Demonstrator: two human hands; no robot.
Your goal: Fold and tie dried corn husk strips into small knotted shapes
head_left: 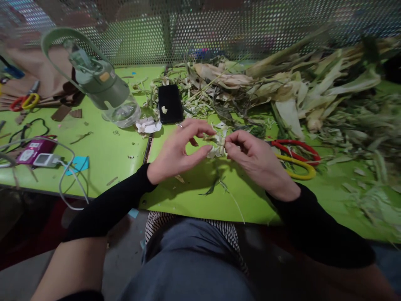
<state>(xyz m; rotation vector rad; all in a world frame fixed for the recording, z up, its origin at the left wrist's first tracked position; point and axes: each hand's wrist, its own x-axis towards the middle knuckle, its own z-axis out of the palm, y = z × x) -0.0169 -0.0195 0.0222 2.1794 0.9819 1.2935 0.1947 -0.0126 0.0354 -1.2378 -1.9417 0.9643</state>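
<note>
A pale, flower-like bunch of husk strips is held just above the green tabletop, between my two hands. My right hand pinches it from the right side with thumb and fingers. On its left is my left hand, thumb and fingers curved and spread apart around the petals' edge. Whether the left fingertips touch the strips is hard to tell. Scissors with red and yellow handles lie beside my right hand, their blades hidden behind it.
Dry corn husks pile up along the back and right. A black phone and a green-lidded bottle stand behind my left hand. Farther left are a purple power strip with a white cable and another pair of scissors. Perforated mesh borders the back.
</note>
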